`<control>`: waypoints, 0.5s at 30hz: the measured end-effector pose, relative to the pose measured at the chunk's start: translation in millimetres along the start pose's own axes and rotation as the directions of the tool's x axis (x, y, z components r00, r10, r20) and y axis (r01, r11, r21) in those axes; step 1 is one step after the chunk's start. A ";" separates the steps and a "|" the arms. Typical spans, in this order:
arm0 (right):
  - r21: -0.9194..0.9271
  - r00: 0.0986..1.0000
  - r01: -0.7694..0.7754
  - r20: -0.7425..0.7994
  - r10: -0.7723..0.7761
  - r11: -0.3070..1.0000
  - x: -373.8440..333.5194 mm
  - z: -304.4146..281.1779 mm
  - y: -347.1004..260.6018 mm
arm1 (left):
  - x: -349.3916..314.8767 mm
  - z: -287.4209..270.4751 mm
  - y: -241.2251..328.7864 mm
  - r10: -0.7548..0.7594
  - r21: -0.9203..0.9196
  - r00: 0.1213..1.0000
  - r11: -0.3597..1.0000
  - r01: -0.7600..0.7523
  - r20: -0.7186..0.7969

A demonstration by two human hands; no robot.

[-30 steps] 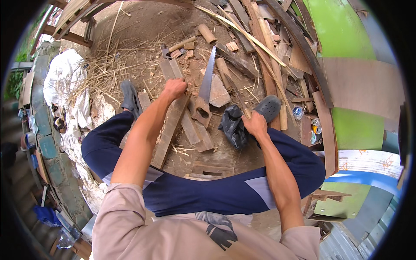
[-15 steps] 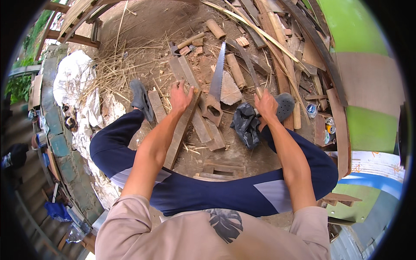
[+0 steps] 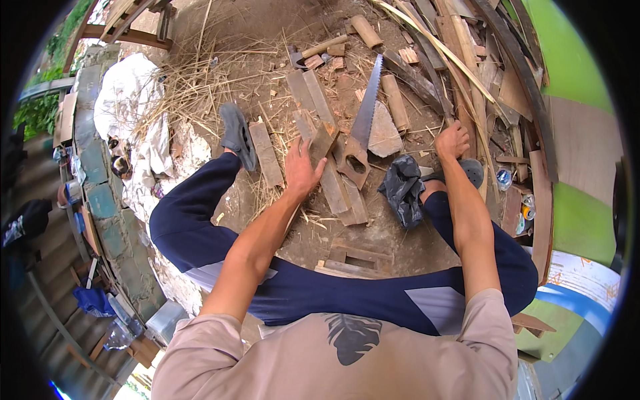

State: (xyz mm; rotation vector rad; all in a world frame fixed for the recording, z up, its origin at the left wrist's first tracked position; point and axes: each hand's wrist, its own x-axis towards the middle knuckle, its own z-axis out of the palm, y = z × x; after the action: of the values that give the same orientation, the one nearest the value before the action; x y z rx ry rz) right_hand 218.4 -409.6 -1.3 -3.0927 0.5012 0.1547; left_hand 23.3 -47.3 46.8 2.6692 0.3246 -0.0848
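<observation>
My left hand [image 3: 304,168] is closed around a short wooden plank [image 3: 325,141], propped up at a slant; my forearm hides its lower part. My right hand [image 3: 453,140] is a fist around the handle of a long dark-bladed knife [image 3: 441,90], much like a machete, pointing away from me over scrap wood. Between my hands a handsaw [image 3: 368,100] with a wooden handle lies teeth to the right. Right of its blade are a flat stone piece [image 3: 385,131] and a cut bamboo length [image 3: 395,102]. Loose boards [image 3: 343,193] lie under the plank.
A black plastic bag [image 3: 402,190] lies beside my right foot. A hammer [image 3: 297,58] rests farther off. Long wood strips and scrap [image 3: 467,60] crowd the right side. Straw [image 3: 193,100] and a white sack [image 3: 130,100] lie left. A wooden frame [image 3: 360,259] sits near my lap.
The view has shifted, so the scene sits farther right and higher. My right hand has moved the knife rightward, away from the saw. My left hand still grips the plank, its top end now more exposed.
</observation>
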 end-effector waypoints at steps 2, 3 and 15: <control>0.078 0.973 0.211 -0.108 -0.203 0.974 -16.4 4.1 -8.7 | -6.8 7.9 -14.1 -0.088 -0.011 0.996 0.996 0.088 0.009; 0.184 0.940 0.341 -0.097 -0.328 0.922 -33.0 -6.2 -24.6 | -13.4 9.7 -23.5 -0.142 -0.009 0.990 0.990 0.143 0.012; 0.213 0.493 0.839 0.094 -0.865 0.501 -202.9 -7.7 -110.1 | -29.9 7.7 -28.2 -0.224 -0.008 0.951 0.973 0.231 0.214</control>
State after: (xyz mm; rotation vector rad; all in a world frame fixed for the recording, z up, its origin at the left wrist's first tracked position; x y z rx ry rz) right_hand 62.3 -241.4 25.0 -2.7135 -1.0200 0.3620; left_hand -12.6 -32.4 31.2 2.5499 0.5570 -0.4285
